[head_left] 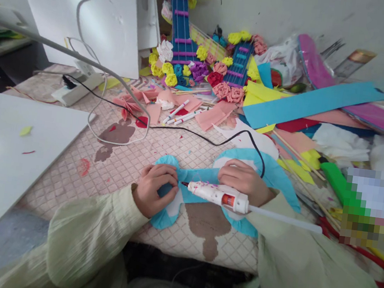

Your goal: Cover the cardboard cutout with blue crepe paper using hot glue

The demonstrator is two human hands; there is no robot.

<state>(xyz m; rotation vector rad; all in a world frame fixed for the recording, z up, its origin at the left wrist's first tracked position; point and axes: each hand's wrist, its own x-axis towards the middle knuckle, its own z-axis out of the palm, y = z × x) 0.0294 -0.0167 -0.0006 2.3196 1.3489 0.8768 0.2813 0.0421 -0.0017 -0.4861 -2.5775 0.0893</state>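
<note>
My right hand [243, 181] is closed around the handle of a white hot glue gun [207, 191]. A long clear glue stick [288, 219] sticks out of its back, and its dark nozzle points left toward my left hand. My left hand [157, 187] is closed over the small rounded end of a blue-and-white paper cutout [198, 175], thumb and fingers pinching near the nozzle. The cutout lies on the table with a narrow blue strip joining its small end to a larger rounded end beneath my right hand. My fingers hide part of the small end.
A black cord [200, 138] crosses the table to a white power strip [79, 89]. Felt-tip pens [181, 116], pink paper scraps [215, 115] and a blue paper strip [310, 105] lie behind. Paper-flower guitars [182, 29] lean at the wall. Red-handled scissors [374, 265] sit right; a white board [17, 154] left.
</note>
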